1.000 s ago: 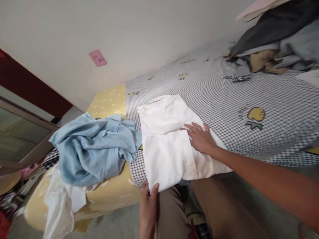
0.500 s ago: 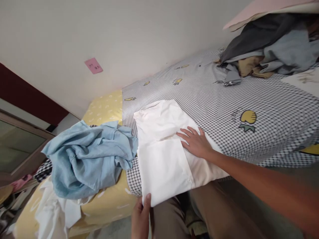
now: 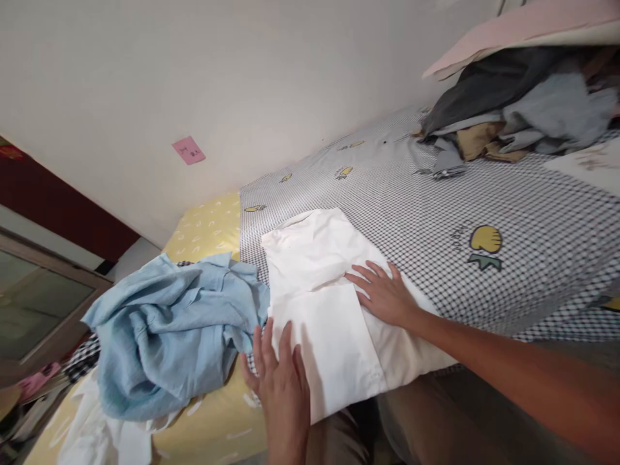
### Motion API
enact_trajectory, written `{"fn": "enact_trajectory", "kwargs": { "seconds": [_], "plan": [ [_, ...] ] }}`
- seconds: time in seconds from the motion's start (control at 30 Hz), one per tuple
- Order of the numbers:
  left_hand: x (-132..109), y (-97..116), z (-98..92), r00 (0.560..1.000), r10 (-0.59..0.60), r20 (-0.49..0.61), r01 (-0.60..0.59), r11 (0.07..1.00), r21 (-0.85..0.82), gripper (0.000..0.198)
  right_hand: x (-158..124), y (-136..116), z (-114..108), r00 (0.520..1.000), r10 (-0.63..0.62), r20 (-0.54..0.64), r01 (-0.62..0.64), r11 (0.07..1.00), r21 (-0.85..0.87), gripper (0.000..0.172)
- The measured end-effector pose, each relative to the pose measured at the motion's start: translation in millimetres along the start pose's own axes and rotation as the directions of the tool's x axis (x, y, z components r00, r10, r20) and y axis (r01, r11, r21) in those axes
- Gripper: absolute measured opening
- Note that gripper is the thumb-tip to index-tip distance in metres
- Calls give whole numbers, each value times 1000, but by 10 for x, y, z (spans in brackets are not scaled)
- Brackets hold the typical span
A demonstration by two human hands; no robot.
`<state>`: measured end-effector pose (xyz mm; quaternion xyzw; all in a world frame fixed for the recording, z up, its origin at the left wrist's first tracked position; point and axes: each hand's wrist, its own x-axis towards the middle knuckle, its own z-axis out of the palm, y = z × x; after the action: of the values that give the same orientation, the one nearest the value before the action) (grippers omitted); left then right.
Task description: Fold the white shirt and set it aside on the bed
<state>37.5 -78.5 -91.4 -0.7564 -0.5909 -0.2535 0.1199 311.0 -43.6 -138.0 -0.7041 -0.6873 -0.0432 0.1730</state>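
Observation:
A white garment (image 3: 310,258), partly folded, lies on the checked bedsheet at the bed's front edge; which kind of garment it is I cannot tell. My right hand (image 3: 385,294) rests flat on its right part with fingers spread, beside the edge of a folded-over flap. At the garment's left edge is my left hand (image 3: 282,381), its fingers apart and stretched forward, holding nothing. Whether its fingertips touch the cloth is hard to tell. A crumpled light blue garment (image 3: 169,329) lies just left of my left hand.
Another white cloth (image 3: 104,426) hangs near the yellow bed edge at lower left. Grey, dark and brown clothes (image 3: 527,103) are heaped at the far right under a pink sheet-like piece (image 3: 523,32). A pale wall (image 3: 290,77) stands behind the bed.
My left hand has let go of the garment's near left corner and moved up along its left edge, fingers spreading. My right hand stays on the cloth. The view has tilted slightly upward.

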Motion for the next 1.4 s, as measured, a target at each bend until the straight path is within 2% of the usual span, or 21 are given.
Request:
{"fn": "enact_trajectory", "kwargs": {
  "seconds": [0.1, 0.17, 0.3, 0.4, 0.6, 0.83, 1.4],
  "plan": [
    [308, 256, 239, 966, 238, 100, -235, 971, -47, 48, 6, -11, -35, 1000, 6, 15, -6, 1000, 22, 47],
    [483, 362, 428, 941, 315, 123, -306, 948, -87, 53, 9, -13, -44, 1000, 17, 19, -18, 999, 44, 47],
    [687, 414, 751, 925, 316, 209, -299, 948, -110, 47, 11, -9, -46, 1000, 23, 8, -24, 996, 81, 47],
    [727, 392, 876, 913, 267, 308, -249, 964, -99, 45, 9, -5, -63, 1000, 19, 5, -19, 995, 102, 48],
    [737, 390, 937, 915, 233, 330, -224, 972, -66, 46, 4, -4, -111, 1000, 15, 9, -16, 989, 144, 50],
    [726, 421, 917, 919, 216, 331, -216, 976, -38, 48, 9, -18, -148, 999, 25, 19, -28, 986, 167, 49],
    [692, 426, 932, 938, 217, 269, -209, 976, -57, 48, 10, -27, -116, 1000, 25, 15, -27, 990, 136, 50]
  ]
}}
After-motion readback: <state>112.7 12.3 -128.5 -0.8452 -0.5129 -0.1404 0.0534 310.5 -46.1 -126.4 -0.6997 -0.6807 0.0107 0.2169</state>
